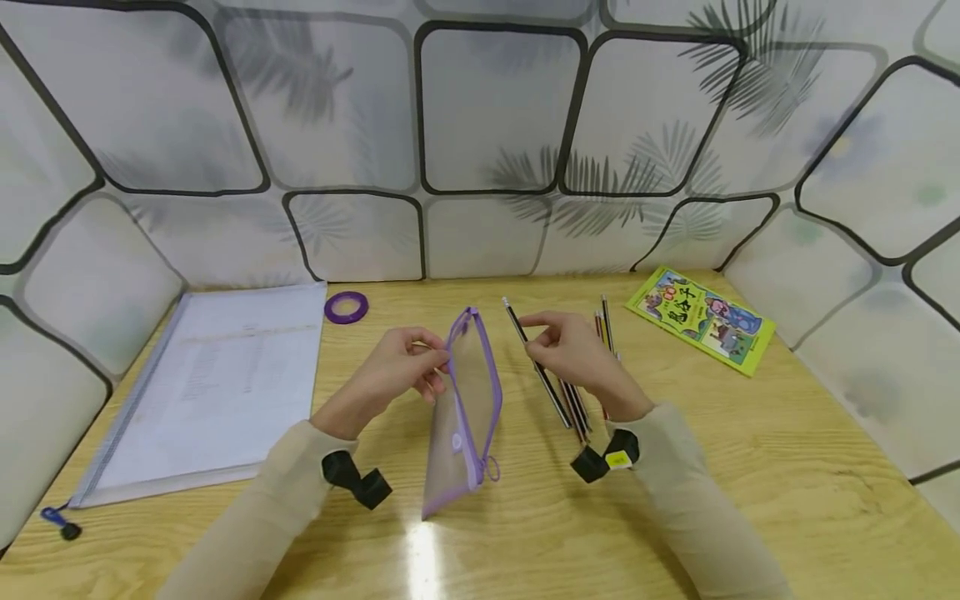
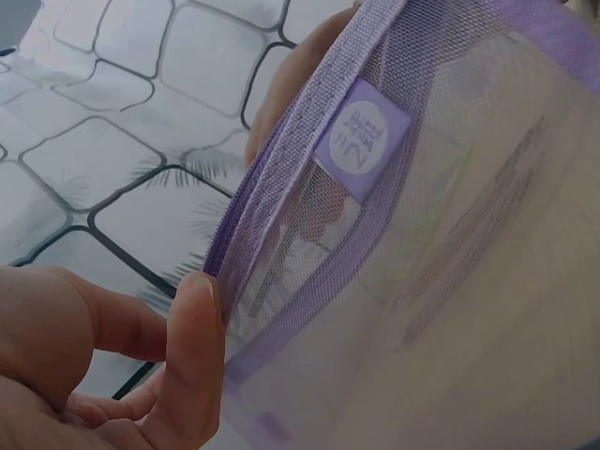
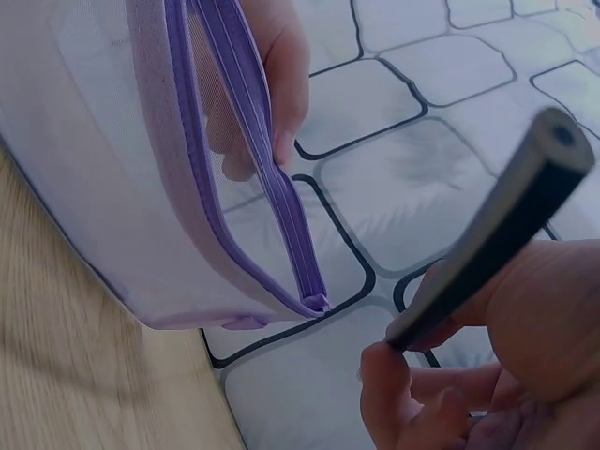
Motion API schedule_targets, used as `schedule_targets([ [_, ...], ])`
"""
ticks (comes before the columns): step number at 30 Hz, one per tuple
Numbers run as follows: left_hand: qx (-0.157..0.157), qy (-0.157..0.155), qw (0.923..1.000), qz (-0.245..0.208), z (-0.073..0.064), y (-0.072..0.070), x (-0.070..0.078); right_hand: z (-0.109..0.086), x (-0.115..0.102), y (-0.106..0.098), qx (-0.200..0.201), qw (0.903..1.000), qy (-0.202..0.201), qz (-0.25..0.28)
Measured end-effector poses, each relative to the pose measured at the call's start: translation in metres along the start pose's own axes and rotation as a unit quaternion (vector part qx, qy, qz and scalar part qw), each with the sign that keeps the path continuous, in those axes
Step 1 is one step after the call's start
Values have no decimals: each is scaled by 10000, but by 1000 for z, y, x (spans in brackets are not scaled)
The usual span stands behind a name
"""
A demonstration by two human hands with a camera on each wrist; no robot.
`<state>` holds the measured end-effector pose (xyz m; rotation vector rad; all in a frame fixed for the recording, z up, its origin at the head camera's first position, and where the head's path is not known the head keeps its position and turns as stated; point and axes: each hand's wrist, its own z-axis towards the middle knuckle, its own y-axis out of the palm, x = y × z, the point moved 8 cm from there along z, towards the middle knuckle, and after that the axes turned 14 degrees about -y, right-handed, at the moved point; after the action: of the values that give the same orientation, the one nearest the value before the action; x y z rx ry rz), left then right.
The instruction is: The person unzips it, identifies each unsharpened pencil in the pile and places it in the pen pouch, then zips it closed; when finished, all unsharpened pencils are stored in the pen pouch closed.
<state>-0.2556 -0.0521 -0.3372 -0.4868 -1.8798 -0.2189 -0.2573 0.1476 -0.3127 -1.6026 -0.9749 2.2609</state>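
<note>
My left hand (image 1: 397,371) pinches the rim of a purple mesh zipper pouch (image 1: 444,479), thumb and fingers at its zipped edge. The pouch stands on its side, its mouth gaping toward the right. In the left wrist view, a purple label (image 2: 364,139) with white print shows below the zipper. A dark striped pencil (image 1: 551,390) is held in my right hand (image 1: 577,354) between thumb and fingers, slanting beside the pouch mouth. The right wrist view shows one flat end of this pencil (image 3: 497,225) close up. Several more pencils (image 1: 576,408) lie on the table under my right hand.
A spiral-bound notebook (image 1: 225,417) lies at the left, with a purple tape ring (image 1: 347,307) by its top corner. At the back right is a green picture book (image 1: 701,321). A patterned white curtain (image 1: 495,117) closes off the wooden table's (image 1: 810,500) back and sides.
</note>
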Motion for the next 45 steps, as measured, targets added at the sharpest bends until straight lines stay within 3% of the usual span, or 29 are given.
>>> schedule_targets([
  [25,70,83,9999,-109,0,-2,4,2,-30,24,-512,9980,-373,-14],
  [33,115,89,9997,-171,-1,-2,4,11,-38,37,-132,9981,-600,-3],
  [39,115,93,9998,-163,0,-2,4,10,-42,43,350,9959,-425,-718],
  [45,129,87,9998,-154,0,-2,4,9,-50,47,618,9878,-560,-1313],
])
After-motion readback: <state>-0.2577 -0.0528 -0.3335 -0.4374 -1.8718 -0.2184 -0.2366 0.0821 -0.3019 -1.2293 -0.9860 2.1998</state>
